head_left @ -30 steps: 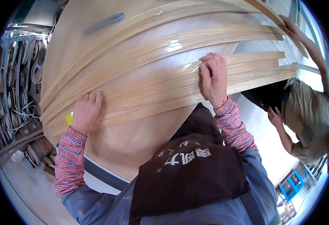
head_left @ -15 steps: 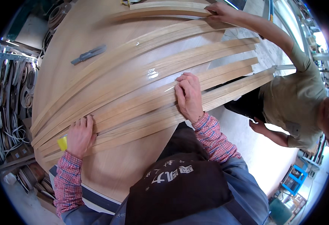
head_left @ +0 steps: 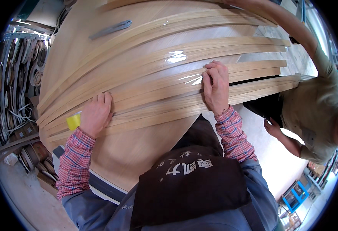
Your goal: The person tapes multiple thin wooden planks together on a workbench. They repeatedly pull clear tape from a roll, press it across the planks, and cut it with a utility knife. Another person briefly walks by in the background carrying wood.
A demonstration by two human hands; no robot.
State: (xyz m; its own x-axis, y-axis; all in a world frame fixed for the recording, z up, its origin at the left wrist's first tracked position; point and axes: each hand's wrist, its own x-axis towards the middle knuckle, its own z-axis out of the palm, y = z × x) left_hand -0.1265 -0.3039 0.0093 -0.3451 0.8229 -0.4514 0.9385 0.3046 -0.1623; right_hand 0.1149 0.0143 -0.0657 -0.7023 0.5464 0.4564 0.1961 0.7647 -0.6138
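Note:
Long pale wooden strips (head_left: pixel 149 89) lie side by side in pairs across the table, running from lower left to upper right. My left hand (head_left: pixel 95 114) is closed over the third pair from the far side, its fingertips at that pair's far edge. Farther right along the same pair, my right hand (head_left: pixel 216 87) has its fingers bent and pressed together on the wood. Shiny clear tape (head_left: pixel 192 79) crosses this pair just left of my right hand. Beside my left wrist shows a small yellow piece (head_left: pixel 73 122), partly hidden. The nearest pair (head_left: pixel 165 111) passes under both hands.
A grey utility knife (head_left: pixel 110 29) lies on the wooden tabletop (head_left: pixel 76 44) beyond the strips. Another clear tape patch (head_left: pixel 175 56) sits on the second pair. At right stands a co-worker (head_left: pixel 311 104), one arm stretched across the far side. Racks of coiled edging (head_left: pixel 13 77) fill the left.
The view has shifted, so the strips and knife appear elsewhere in the picture. Both my hands keep their places on the strips. The co-worker's far hand has moved out to the top edge.

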